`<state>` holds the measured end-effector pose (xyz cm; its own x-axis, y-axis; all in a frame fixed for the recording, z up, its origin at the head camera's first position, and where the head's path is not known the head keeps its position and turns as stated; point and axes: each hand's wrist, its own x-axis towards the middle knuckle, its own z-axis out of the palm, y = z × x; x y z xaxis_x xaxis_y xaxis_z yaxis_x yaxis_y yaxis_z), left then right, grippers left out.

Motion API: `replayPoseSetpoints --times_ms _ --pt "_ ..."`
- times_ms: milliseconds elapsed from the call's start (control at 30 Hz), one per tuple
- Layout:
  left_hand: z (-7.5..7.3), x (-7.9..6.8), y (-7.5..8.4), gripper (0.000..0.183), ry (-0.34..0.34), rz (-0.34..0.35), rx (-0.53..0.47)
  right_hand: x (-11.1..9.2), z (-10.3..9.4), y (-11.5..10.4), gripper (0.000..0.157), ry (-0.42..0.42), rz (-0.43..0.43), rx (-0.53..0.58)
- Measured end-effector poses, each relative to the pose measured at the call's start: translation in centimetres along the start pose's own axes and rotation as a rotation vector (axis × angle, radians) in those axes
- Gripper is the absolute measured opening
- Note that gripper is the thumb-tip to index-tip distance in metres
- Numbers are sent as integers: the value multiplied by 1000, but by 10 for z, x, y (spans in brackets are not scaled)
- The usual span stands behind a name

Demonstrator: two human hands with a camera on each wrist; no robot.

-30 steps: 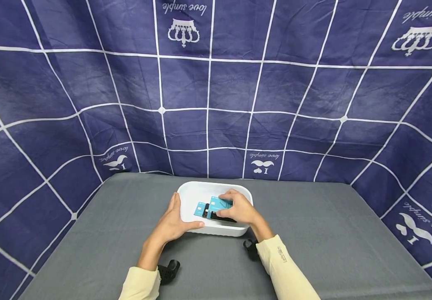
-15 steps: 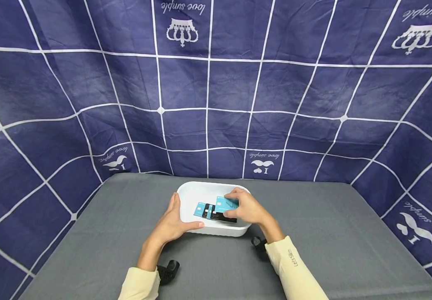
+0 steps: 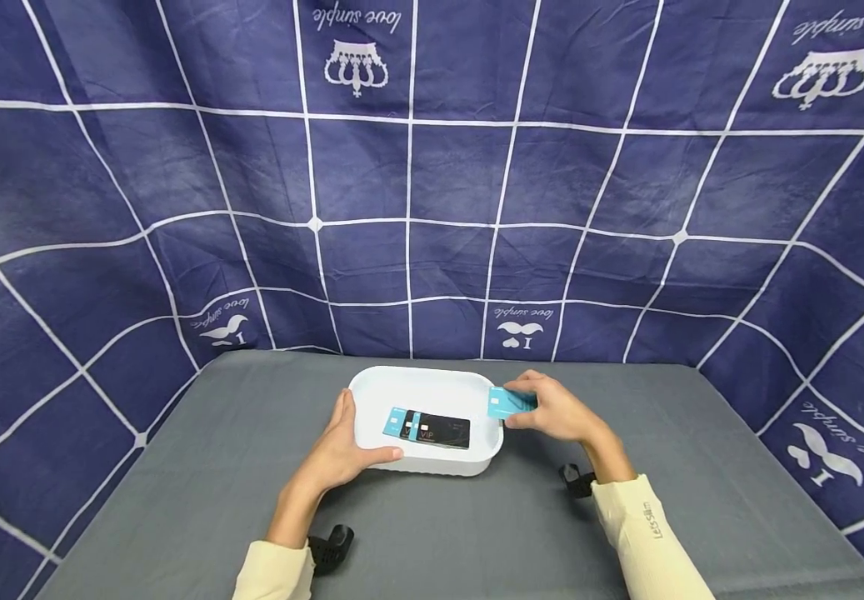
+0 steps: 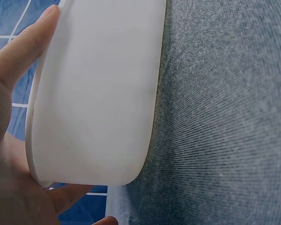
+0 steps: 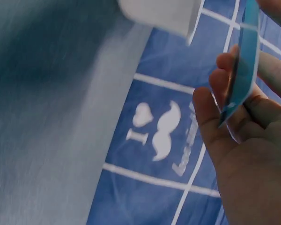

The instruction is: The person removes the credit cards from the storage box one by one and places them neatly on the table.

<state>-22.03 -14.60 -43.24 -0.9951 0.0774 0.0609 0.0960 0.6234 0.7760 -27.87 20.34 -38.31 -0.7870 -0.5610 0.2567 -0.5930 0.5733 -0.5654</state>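
Note:
At the right end of a white plastic tub [image 3: 418,385], my right hand [image 3: 561,410] pinches a light blue chip card [image 3: 502,402] between thumb and fingers, overlapping the tub's rim in the head view. The right wrist view shows the blue card [image 5: 246,65] nearly edge-on, fingers behind it. My left hand [image 3: 337,450] holds the tub's left end, thumb along the front rim, fingers round the side. In the left wrist view the tub's wall [image 4: 98,93] fills the middle. Inside the tub, black VIP cards [image 3: 446,432] overlap with another blue card [image 3: 393,421].
The tub stands on a grey cloth-covered table [image 3: 626,467]. A dark blue curtain [image 3: 446,183] with white grid lines hangs behind and at both sides. Black wrist cameras [image 3: 332,548] sit under both wrists.
My right hand has lifted the blue card off the others and carried it right, from the tub's middle to its right rim. The black VIP card is uncovered. My left hand keeps its hold.

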Motion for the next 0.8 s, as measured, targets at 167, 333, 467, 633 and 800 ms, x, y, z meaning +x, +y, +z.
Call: replayPoseSetpoints --times_ms 167,333,467,633,800 --pt "0 -1 -1 137 2 -5 1 -13 -9 17 52 -14 30 -20" --pt "0 -1 0 137 6 1 11 -28 -8 31 50 -30 45 -26" --pt "-1 -1 1 137 9 -1 16 -34 -2 42 52 -40 51 -21" --pt "-1 -1 1 136 10 -8 2 -34 11 54 52 -61 40 -41" --pt "0 -2 2 136 6 -12 -3 -31 22 60 50 -74 16 -98"
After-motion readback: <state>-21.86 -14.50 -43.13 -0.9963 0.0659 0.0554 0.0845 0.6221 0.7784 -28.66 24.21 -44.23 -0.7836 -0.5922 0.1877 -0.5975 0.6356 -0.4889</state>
